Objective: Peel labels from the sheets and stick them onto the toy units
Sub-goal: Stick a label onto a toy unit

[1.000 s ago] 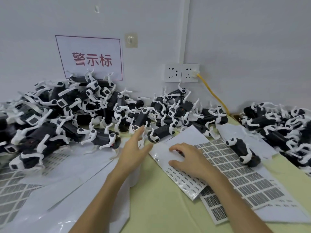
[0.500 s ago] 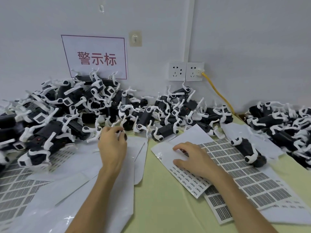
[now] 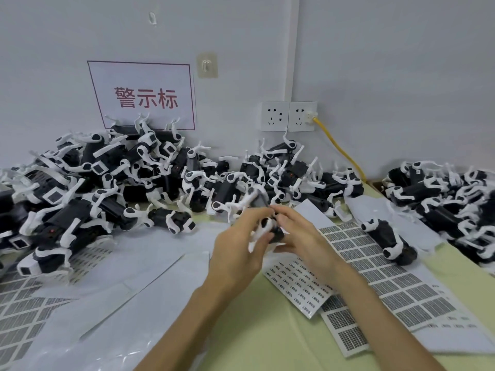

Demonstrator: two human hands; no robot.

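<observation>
My left hand [image 3: 238, 245] grips a black-and-white toy dog unit [image 3: 263, 220], held up above the table in the middle of the view and blurred by motion. My right hand [image 3: 300, 236] touches the same unit from the right, fingers curled against its dark body. Whether a label sits on a fingertip cannot be told. Under my right wrist lies a sheet of small labels [image 3: 300, 287], partly on top of a larger label sheet [image 3: 375, 266]. Another toy unit [image 3: 388, 241] lies on that larger sheet.
A big heap of toy units [image 3: 101, 183] fills the back left and centre; another heap [image 3: 452, 204] is at the right. White backing sheets [image 3: 120, 277] and used label sheets [image 3: 18, 306] cover the left. A wall socket [image 3: 288, 116] with a yellow cable [image 3: 340, 151] is behind.
My left hand took a toy unit from the heap and carried it right to the middle. My right hand left the small label sheet and rose to meet the unit.
</observation>
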